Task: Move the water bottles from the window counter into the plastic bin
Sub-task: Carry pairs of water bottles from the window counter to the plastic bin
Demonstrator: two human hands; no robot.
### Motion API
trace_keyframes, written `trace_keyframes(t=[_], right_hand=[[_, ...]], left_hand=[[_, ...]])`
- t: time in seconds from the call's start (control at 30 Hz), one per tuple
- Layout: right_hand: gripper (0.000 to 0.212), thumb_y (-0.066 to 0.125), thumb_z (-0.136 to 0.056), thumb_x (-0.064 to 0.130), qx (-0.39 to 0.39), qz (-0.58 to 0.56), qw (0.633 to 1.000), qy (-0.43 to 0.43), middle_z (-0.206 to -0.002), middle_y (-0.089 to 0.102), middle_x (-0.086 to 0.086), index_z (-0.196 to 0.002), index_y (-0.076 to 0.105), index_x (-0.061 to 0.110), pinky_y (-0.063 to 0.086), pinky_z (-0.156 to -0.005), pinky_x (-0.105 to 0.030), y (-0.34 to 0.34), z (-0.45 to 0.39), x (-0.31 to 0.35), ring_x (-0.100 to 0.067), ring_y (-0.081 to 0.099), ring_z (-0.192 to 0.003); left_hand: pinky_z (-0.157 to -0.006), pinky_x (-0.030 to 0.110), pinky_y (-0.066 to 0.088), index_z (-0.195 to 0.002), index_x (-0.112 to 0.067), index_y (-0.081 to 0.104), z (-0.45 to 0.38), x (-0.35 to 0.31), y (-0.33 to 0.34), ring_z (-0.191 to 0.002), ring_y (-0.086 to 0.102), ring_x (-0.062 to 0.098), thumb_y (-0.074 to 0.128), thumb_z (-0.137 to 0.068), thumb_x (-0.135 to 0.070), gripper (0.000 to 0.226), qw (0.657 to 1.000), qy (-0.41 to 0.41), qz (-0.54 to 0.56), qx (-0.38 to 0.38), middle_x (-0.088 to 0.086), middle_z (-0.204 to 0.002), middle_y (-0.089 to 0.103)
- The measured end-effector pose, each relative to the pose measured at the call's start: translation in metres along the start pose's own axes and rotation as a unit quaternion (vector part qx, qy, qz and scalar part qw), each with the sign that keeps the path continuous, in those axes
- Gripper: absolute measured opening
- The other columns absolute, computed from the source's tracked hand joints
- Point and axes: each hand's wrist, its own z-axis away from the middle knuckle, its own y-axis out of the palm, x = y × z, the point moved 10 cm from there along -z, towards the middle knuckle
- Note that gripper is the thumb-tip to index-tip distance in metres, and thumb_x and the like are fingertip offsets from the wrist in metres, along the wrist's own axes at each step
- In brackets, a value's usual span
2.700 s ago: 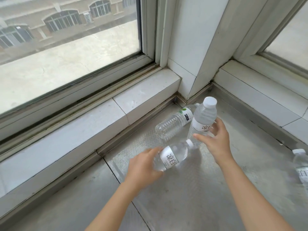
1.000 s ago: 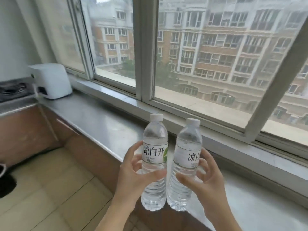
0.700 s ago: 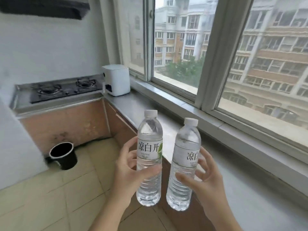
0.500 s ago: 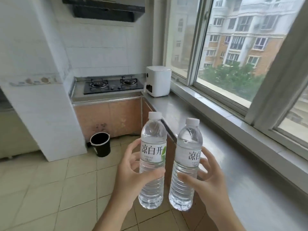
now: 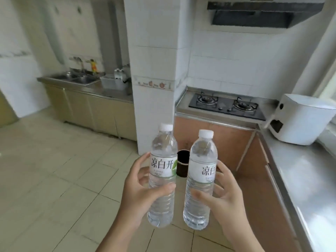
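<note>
My left hand [image 5: 143, 195] is wrapped round the lower half of one water bottle [image 5: 162, 177], thumb across the front below the label, fingers behind the clear plastic. My right hand [image 5: 221, 199] grips a second water bottle [image 5: 200, 180] the same way, thumb low in front, fingertips showing past its right side. Both bottles stand upright with white caps on, side by side and just apart, held in the air over the tiled floor [image 5: 54, 179]. The right bottle's label is turned so only part of the print shows; my forearms are cut off at the bottom edge.

Between and behind the bottles a dark round container [image 5: 182, 165] sits on the floor, mostly hidden by them. To the right of my right hand the steel worktop [image 5: 301, 179] runs away to a white appliance [image 5: 300, 119], cut off at the frame's edge. Beyond my hands are a two-burner gas hob [image 5: 226, 106] and a range hood [image 5: 261, 13], its top cropped. Far left of my left hand, past a tiled pillar [image 5: 154, 70], a sink [image 5: 76, 79] and what looks like a pale plastic bin [image 5: 112, 82] sit on another worktop, too blurred to make out more.
</note>
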Motion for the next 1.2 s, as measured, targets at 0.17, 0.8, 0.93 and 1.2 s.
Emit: trace_keyframes(t=[0.17,0.8,0.93,1.2], right_hand=[[0.089,0.088,-0.058,0.003,0.101,-0.008,0.995,-0.003,-0.11,0.069,0.007,-0.126,0.05,0.044,0.058,-0.074,-0.029,0.052,-0.084,-0.009,-0.01,0.069,-0.096],[0.088,0.093,-0.052,0.013,0.227,-0.026,0.973,0.025,-0.113,0.066,0.007,-0.123,0.051,0.046,0.051,-0.085,-0.031,0.327,-0.345,-0.048,-0.012,0.063,-0.104],[0.086,0.089,-0.057,0.004,0.22,-0.035,0.975,0.023,-0.113,0.064,0.007,-0.121,0.05,0.046,0.05,-0.076,-0.025,0.376,-0.399,-0.048,-0.008,0.062,-0.101],[0.083,0.087,-0.056,-0.004,0.233,-0.03,0.972,-0.003,-0.099,0.07,0.009,-0.098,0.057,0.06,0.053,-0.082,-0.029,0.488,-0.522,-0.067,-0.01,0.067,-0.092]], left_hand=[[-0.087,0.026,0.051,-0.104,-0.071,0.054,-0.052,0.004,-0.035,-0.103,0.067,0.002,0.093,-0.035,-0.033,0.087,0.995,0.005,-0.019,-0.094,-0.007,-0.114,0.071],[-0.069,0.009,0.049,-0.098,-0.072,0.055,-0.321,0.048,-0.211,-0.093,0.067,-0.006,0.092,-0.043,-0.021,0.083,0.975,-0.015,-0.044,-0.215,-0.018,-0.103,0.074],[-0.071,0.01,0.048,-0.099,-0.073,0.055,-0.386,0.047,-0.244,-0.094,0.066,-0.007,0.092,-0.044,-0.02,0.085,0.976,-0.005,-0.051,-0.213,-0.018,-0.102,0.073],[-0.08,0.02,0.045,-0.106,-0.069,0.054,-0.519,0.078,-0.312,-0.1,0.065,-0.001,0.092,-0.035,-0.035,0.087,0.969,-0.018,-0.07,-0.236,-0.013,-0.107,0.073]])
